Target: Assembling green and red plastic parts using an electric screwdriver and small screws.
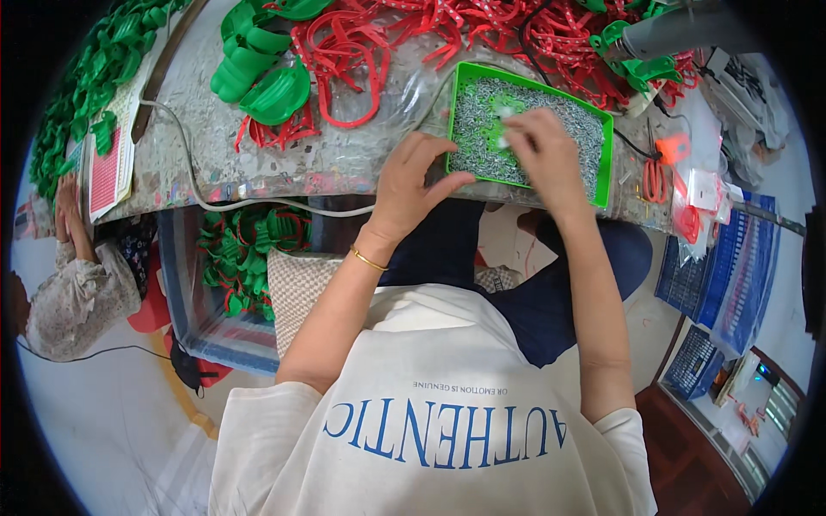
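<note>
While lettering (444,433) crosses the shirt (413,353), the left hand (415,182) gapes beside the green tray (606,163); the right hand (547,153) blurs, its grip unclear.

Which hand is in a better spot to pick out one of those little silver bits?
Probably the right hand: it reaches over the silver bits in the green tray. Most of the left hand is outside the tray's left edge. Blur hides whether the right holds something.

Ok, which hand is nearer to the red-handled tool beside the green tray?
Right. The right hand is over the green tray, left of the red-handled tool; the left hand is farther left, by the tray's left end.
</note>
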Available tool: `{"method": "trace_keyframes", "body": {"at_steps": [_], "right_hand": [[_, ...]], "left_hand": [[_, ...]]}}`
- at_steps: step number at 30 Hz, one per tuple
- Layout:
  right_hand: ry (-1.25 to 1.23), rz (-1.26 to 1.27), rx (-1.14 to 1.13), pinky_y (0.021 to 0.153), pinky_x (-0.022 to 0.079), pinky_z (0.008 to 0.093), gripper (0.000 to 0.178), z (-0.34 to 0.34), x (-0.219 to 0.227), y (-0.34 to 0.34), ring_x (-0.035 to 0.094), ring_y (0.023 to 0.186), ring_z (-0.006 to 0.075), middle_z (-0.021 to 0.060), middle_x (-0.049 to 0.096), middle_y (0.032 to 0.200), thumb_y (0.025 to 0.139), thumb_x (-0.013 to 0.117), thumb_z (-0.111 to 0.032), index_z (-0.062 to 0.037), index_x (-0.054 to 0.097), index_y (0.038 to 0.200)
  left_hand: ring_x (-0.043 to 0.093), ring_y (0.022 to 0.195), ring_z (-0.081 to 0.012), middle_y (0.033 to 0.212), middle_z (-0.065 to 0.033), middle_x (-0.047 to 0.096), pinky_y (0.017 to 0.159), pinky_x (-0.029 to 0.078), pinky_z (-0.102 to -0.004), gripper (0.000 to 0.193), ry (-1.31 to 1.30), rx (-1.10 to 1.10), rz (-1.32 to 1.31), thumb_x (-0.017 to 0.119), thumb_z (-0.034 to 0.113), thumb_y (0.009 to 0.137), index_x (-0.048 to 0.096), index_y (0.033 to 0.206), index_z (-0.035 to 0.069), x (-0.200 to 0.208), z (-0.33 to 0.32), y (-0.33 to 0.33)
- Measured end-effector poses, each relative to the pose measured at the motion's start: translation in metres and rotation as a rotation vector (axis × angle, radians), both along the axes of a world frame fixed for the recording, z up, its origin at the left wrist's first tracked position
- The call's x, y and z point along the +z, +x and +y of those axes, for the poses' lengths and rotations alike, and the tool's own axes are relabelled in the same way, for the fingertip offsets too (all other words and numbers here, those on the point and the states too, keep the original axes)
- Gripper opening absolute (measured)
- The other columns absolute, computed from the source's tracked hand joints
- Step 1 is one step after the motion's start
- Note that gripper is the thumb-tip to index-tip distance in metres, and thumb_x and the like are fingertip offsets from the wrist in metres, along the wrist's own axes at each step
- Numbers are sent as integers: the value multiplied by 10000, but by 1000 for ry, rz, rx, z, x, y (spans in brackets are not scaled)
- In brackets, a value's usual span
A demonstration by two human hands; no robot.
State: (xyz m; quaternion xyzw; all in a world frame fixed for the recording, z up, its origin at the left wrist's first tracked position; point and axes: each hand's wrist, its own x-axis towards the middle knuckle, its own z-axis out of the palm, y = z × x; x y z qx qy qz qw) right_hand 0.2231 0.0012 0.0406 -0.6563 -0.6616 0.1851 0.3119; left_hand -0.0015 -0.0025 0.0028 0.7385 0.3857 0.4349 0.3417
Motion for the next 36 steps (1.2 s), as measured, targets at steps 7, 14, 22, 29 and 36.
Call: {"method": "trace_keyframes", "body": {"at_steps": [7,14,22,29,36], "right_hand": [[59,91,-73,707,491,306,166,28,3,0,619,771,182,86,617,894,855,668,-121,-40,689,998],[24,43,258,721,499,312,164,13,-2,-39,632,804,228,100,615,917,851,661,-106,-28,679,994],[15,129,221,714,494,293,192,12,0,-27,622,796,193,83,622,929,840,670,-78,-28,673,1026],[-17,89,168,696,495,276,179,27,3,-24,630,772,177,81,630,921,832,684,-92,-26,691,998],[141,-37,98,721,499,302,182,39,-14,-23,637,790,216,114,634,907,848,662,-115,-20,689,1000]], "left_hand": [[549,735,-214,877,-74,583,647,460,-305,395,25,4,23,821,155,709,608,1025,51,-2,1,-1],[557,740,-223,875,-81,583,656,464,-309,395,35,10,28,821,155,704,610,1021,54,-4,0,-2],[559,738,-224,860,-78,579,649,462,-308,397,43,7,14,825,160,700,612,1017,54,-4,1,-1],[559,733,-222,857,-80,578,644,461,-308,391,44,14,1,825,158,699,615,1012,54,-4,0,-3],[564,737,-222,860,-81,580,649,463,-306,396,49,15,6,829,149,691,615,1009,50,-3,1,0]]}}
